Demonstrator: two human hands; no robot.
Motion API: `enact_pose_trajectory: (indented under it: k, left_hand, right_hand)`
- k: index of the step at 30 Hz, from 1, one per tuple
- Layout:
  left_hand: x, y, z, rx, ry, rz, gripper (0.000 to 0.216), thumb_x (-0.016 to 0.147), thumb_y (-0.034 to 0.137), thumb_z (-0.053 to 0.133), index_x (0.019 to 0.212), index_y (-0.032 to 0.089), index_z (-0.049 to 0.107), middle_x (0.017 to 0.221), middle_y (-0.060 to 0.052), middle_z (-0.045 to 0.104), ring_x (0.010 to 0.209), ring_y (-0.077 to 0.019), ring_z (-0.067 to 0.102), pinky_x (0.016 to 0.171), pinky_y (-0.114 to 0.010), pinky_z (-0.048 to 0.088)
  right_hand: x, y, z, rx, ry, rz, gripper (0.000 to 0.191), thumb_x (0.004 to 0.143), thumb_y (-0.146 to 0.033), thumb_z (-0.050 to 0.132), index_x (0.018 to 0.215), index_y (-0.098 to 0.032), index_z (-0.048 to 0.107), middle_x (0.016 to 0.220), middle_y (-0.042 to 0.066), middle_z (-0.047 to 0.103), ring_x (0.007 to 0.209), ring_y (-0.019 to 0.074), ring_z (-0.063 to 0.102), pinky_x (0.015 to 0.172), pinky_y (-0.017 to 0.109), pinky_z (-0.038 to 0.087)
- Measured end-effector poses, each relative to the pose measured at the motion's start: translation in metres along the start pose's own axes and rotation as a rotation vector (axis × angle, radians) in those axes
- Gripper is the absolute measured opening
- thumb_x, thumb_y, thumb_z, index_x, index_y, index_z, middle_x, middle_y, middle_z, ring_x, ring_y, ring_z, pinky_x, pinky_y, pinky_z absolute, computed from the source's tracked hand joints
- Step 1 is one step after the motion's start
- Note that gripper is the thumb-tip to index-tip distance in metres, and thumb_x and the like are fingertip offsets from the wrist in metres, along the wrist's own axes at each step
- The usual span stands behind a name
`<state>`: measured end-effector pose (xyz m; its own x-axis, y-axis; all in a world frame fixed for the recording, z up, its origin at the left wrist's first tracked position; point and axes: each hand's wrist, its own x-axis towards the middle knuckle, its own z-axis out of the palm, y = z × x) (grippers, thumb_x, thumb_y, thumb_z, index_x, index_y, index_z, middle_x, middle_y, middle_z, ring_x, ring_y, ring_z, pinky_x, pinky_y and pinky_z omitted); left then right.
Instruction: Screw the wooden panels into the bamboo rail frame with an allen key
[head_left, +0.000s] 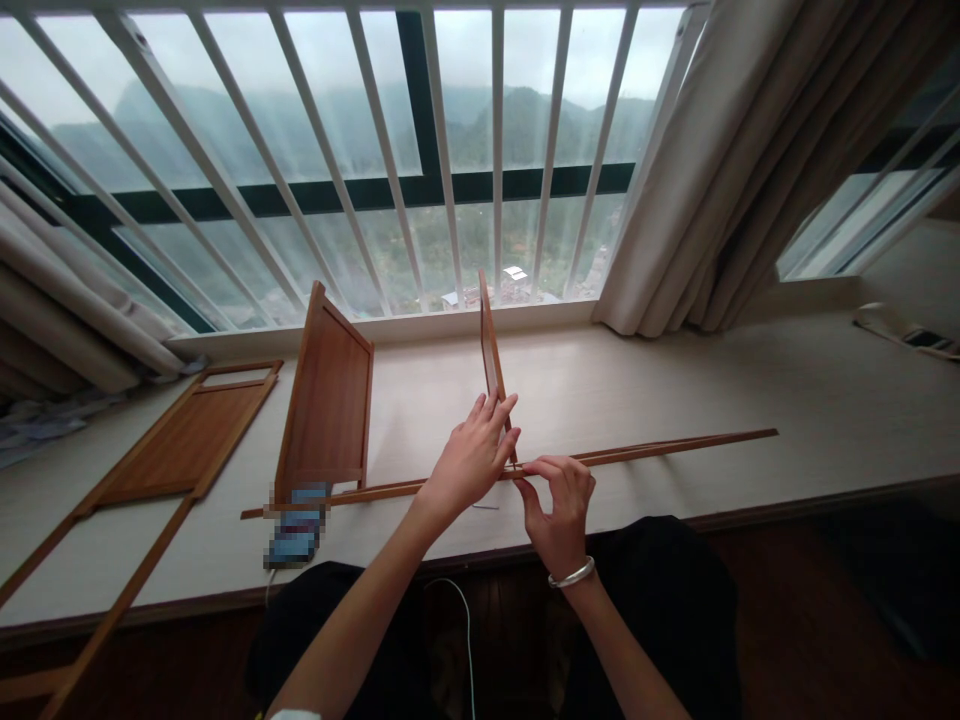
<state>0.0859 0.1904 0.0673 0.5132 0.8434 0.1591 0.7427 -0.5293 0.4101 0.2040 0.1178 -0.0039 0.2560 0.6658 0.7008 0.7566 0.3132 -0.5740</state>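
My left hand grips the lower end of a narrow upright wooden panel, its fingers around the frame edge. Just right of it, my right hand pinches a long thin wooden rail where the panel meets it. Whether a small fastener is between those fingertips, I cannot tell. A silver bangle circles my right wrist. At the rail's left part stands another wooden panel, upright and tilted. Below my left hand a thin metal piece lies on the pale sill.
On the left, a wooden frame with a panel lies flat, its legs reaching past the sill's edge. A blurred phone-like object sits by the rail's left end, with a white cable hanging nearer me. Window bars and curtains border the back.
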Motion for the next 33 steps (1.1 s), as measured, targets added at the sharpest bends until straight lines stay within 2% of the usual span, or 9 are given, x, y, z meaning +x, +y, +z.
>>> enact_pose_trajectory:
  k: [19,26,33]
  left_hand:
    - [-0.01,0.005,-0.001,-0.029,-0.001,0.007,0.052,0.087,0.046,0.021,0.136,0.029,0.013,0.146,-0.004,0.017,0.134,-0.022,0.013,0.1,-0.041,0.032]
    - [-0.011,0.006,0.001,0.002,0.012,-0.016,0.054,0.088,0.045,0.02,0.138,0.03,0.003,0.146,-0.002,0.016,0.135,-0.0217,0.012,0.103,-0.047,0.022]
    - [-0.012,0.007,0.002,0.008,0.027,-0.027,0.055,0.088,0.046,0.02,0.137,0.032,0.002,0.146,0.0,0.016,0.135,-0.0211,0.011,0.104,-0.05,0.017]
  right_hand:
    - [-0.009,0.001,-0.002,0.062,0.007,-0.018,0.012,0.078,-0.018,0.057,0.089,-0.021,0.055,0.089,0.004,0.059,0.092,0.0198,0.049,0.084,0.039,0.038]
    - [-0.01,0.0,-0.003,0.073,0.012,-0.024,0.012,0.078,-0.018,0.057,0.089,-0.021,0.054,0.089,0.004,0.059,0.092,0.0202,0.049,0.084,0.04,0.038]
    - [-0.008,-0.001,-0.004,0.08,0.014,-0.031,0.012,0.078,-0.018,0.056,0.09,-0.021,0.054,0.089,0.004,0.058,0.092,0.02,0.049,0.084,0.04,0.039]
